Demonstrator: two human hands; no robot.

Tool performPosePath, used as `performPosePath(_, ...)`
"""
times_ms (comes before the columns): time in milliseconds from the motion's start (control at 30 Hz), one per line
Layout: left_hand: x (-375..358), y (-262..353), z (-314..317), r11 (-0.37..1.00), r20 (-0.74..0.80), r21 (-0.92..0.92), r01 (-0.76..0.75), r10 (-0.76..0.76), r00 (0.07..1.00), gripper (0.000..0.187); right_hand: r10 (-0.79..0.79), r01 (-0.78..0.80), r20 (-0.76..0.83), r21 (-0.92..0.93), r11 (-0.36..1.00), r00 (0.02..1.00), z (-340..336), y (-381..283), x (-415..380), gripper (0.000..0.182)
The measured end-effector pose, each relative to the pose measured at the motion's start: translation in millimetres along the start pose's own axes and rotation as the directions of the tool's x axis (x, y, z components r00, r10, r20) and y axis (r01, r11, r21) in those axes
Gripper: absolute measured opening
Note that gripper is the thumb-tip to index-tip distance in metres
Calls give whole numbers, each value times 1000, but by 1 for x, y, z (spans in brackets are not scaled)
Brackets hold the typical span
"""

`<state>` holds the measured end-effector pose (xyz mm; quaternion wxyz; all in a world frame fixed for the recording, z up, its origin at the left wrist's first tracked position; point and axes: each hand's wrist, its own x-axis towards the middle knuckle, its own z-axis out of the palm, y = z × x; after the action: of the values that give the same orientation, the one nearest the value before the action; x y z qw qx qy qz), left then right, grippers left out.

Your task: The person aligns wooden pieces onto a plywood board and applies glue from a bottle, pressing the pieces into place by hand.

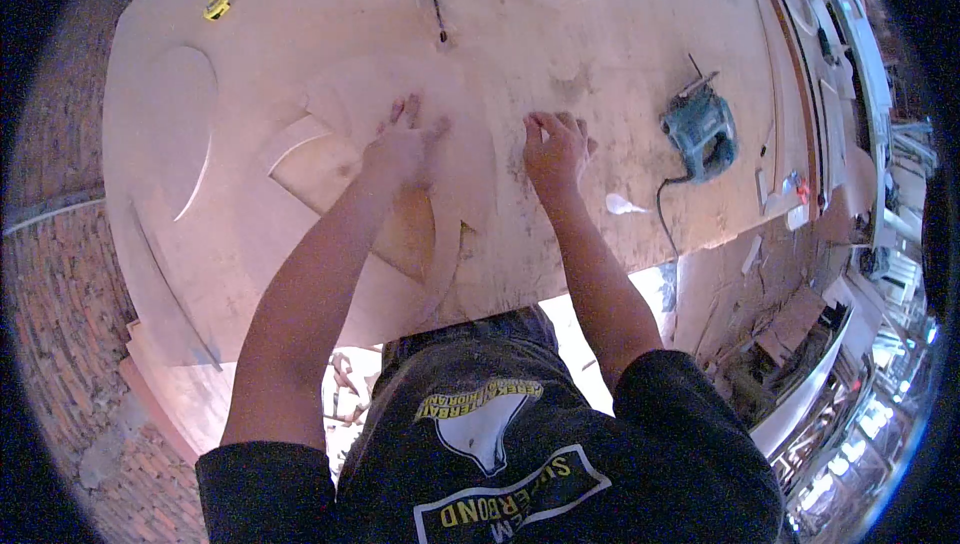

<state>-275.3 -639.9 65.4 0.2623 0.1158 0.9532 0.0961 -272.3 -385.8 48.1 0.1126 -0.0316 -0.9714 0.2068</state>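
Note:
My left hand [405,144] is over a thin pale sheet piece with curved cut edges [300,199], which lies on the wooden worktop [600,54]. Its fingers reach forward and the thumb sticks out to the right, somewhat blurred. It seems to rest on the sheet, though contact is hard to make out. To the right, my right hand [557,152] is held near the worktop with the fingers curled and the thumb pressed against them. Whatever is in that pinch, if anything, is hidden. A blue-green jigsaw [700,134] lies farther right.
A yellow tape measure [217,6] lies at the far left and a thin dark tool [436,6] at the back. On the left is a rounded pale sheet piece [165,129]. A white object [625,205] sits near the front edge, beside the jigsaw's cord [662,209].

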Motion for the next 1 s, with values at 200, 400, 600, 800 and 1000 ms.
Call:
performPosePath(200, -4, 1, 5, 999, -80, -33, 15, -17, 997, 91, -122, 150, 189, -139, 979, 974, 47, -34, 115, 29)
performPosePath(400, -6, -4, 17, 997, -252, 48, -59, 69, 965, 44, -393, 418, 180, -137, 898, 902, 133, -6, 176, 32)
performPosePath(600, 15, -16, 48, 999, -282, -3, 45, -44, 958, 44, -337, 348, 134, -74, 934, 932, 89, -32, 146, 27)
performPosePath(800, 1, -7, 27, 991, -296, 122, -49, 83, 952, 49, -434, 396, 288, 184, 900, 854, 37, -29, -1, 14)
performPosePath(1000, 6, -9, 28, 995, -245, 72, -63, 79, 966, 49, -528, 485, 157, 244, 840, 834, 17, -43, -100, 19)
